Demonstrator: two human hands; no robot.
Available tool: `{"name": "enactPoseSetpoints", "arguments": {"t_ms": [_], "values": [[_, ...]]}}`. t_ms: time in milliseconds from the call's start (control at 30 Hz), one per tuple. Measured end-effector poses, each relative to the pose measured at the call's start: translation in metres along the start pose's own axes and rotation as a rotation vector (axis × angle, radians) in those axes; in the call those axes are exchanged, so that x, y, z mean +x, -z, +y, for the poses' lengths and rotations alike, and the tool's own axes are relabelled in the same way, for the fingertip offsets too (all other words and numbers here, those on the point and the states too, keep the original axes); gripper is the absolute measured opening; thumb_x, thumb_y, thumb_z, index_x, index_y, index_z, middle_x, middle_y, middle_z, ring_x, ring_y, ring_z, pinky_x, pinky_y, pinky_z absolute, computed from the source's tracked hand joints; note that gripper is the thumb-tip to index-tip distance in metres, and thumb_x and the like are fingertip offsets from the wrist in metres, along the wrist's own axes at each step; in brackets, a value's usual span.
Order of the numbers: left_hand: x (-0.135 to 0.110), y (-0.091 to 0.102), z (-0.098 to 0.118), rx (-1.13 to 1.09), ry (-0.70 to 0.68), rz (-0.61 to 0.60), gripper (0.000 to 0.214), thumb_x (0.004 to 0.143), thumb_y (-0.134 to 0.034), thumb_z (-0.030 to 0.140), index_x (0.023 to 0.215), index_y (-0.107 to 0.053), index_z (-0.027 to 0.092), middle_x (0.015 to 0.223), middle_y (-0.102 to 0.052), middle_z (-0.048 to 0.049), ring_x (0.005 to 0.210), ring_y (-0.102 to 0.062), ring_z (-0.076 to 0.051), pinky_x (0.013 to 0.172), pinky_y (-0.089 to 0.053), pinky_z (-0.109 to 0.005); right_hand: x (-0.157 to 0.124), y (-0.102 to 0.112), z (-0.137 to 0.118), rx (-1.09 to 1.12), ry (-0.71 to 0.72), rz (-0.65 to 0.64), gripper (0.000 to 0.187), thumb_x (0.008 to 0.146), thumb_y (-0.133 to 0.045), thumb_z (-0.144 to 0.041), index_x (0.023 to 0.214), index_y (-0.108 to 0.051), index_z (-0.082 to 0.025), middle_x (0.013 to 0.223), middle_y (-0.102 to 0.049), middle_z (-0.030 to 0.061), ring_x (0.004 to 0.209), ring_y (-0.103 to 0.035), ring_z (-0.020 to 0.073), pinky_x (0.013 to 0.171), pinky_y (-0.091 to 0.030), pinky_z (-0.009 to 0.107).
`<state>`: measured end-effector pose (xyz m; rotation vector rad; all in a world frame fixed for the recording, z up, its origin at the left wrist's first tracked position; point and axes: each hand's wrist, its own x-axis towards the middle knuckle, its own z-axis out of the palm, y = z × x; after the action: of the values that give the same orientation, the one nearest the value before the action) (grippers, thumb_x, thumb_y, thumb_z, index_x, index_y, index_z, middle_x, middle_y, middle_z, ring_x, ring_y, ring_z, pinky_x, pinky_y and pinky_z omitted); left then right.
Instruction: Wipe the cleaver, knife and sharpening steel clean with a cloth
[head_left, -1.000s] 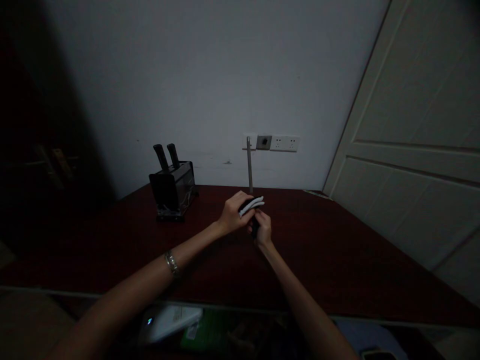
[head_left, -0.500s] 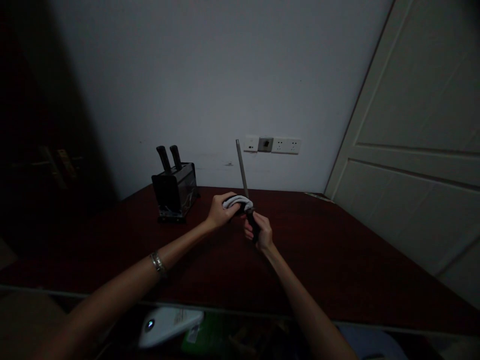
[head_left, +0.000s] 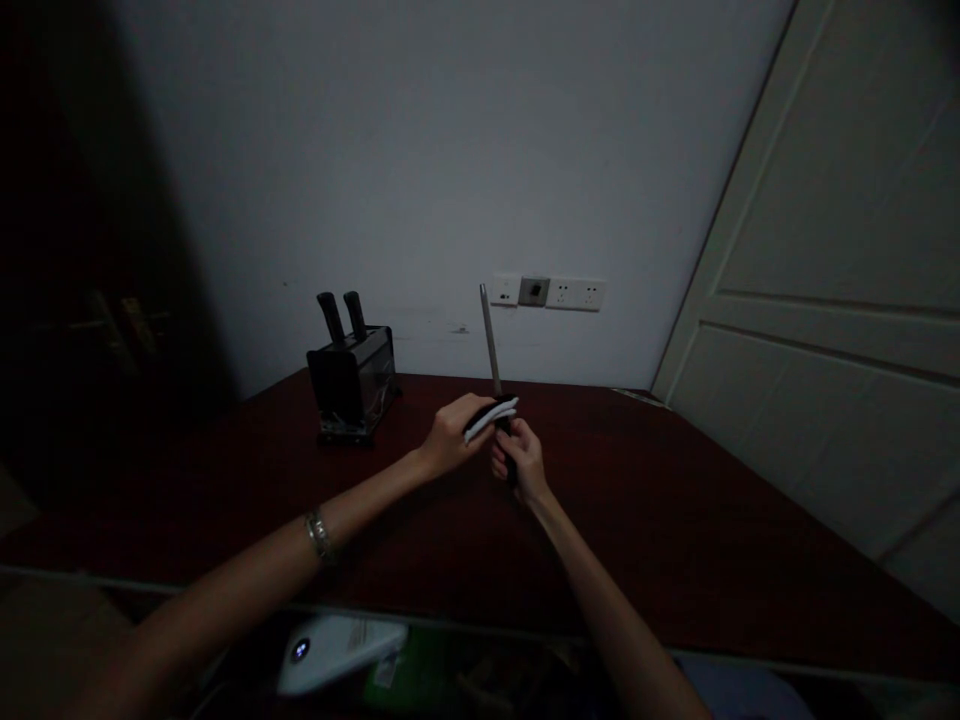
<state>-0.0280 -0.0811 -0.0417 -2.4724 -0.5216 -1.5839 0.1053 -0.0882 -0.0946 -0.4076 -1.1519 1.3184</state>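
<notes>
My right hand [head_left: 526,462] is wrapped round the black handle of a sharpening steel [head_left: 490,340], whose grey rod points up and leans slightly left. In my left hand [head_left: 452,436] is a folded black-and-white cloth [head_left: 490,416], pinched at the bottom of the rod, just above the handle. The cloth covers the join between rod and handle, and my left fingertips are hidden behind it. Left of both hands, a black and grey knife block [head_left: 352,385] stands on the dark red table [head_left: 675,530] with two black handles sticking up.
Behind the table rises a pale wall with a row of sockets [head_left: 576,293]. A white panelled door [head_left: 832,330] borders the right side. Below the front edge lie a white device with a small lit display [head_left: 345,650] and something green [head_left: 416,665].
My left hand and the cloth have shifted right, and the cloth now lies flatter across the rod's base. The right hand keeps its hold on the handle; the view has moved slightly.
</notes>
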Motion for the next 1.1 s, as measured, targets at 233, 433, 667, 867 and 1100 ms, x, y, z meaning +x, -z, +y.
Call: {"name": "enactPoseSetpoints", "arguments": {"t_ms": [233,433,667,867,1100], "values": [[0.005,-0.003,0.004,-0.038,0.259,-0.004,0.019,0.074,-0.055,0.013,0.093,-0.058,0.014,0.085,-0.065,-0.0043,0.074,-0.061,-0.014,0.066,-0.046,-0.023,0.001,-0.001,0.000,-0.044,0.071,0.015,0.031,0.071,-0.065,-0.038,0.074,-0.038,-0.022,0.044,-0.046,-0.0107,0.031,-0.046,0.0086,0.030,-0.037,0.018],[0.015,0.009,0.003,-0.059,0.238,-0.101,0.017,0.077,-0.053,0.016,0.092,-0.060,0.014,0.077,-0.064,-0.0023,0.065,-0.058,-0.011,0.061,-0.044,-0.020,0.001,0.002,0.002,-0.046,0.057,-0.029,0.027,0.075,-0.061,-0.039,0.075,-0.042,-0.021,0.046,-0.048,-0.0090,0.033,-0.047,0.0084,0.030,-0.035,0.017],[0.010,0.007,0.002,-0.041,0.212,-0.054,0.020,0.075,-0.056,0.016,0.095,-0.059,0.014,0.082,-0.065,-0.0038,0.069,-0.060,-0.013,0.063,-0.045,-0.021,0.001,0.001,-0.001,-0.079,0.058,0.030,0.031,0.073,-0.061,-0.043,0.072,-0.040,-0.021,0.046,-0.047,-0.0094,0.032,-0.042,0.0058,0.027,-0.028,0.014],[0.014,0.002,0.007,-0.055,0.291,-0.046,0.015,0.076,-0.054,0.016,0.088,-0.061,0.013,0.072,-0.063,-0.0016,0.059,-0.055,-0.010,0.056,-0.041,-0.019,0.000,-0.001,0.001,-0.117,0.048,0.058,0.030,0.072,-0.061,-0.044,0.076,-0.044,-0.020,0.047,-0.050,-0.0084,0.032,-0.043,0.0060,0.027,-0.029,0.014],[0.030,0.017,0.001,-0.053,0.256,-0.104,0.013,0.075,-0.054,0.017,0.085,-0.063,0.014,0.063,-0.059,0.0023,0.051,-0.048,-0.007,0.050,-0.037,-0.017,0.002,-0.001,0.001,-0.091,0.087,0.084,0.030,0.075,-0.058,-0.046,0.074,-0.044,-0.020,0.058,-0.059,-0.0027,0.035,-0.045,0.0060,0.031,-0.033,0.015]]}}
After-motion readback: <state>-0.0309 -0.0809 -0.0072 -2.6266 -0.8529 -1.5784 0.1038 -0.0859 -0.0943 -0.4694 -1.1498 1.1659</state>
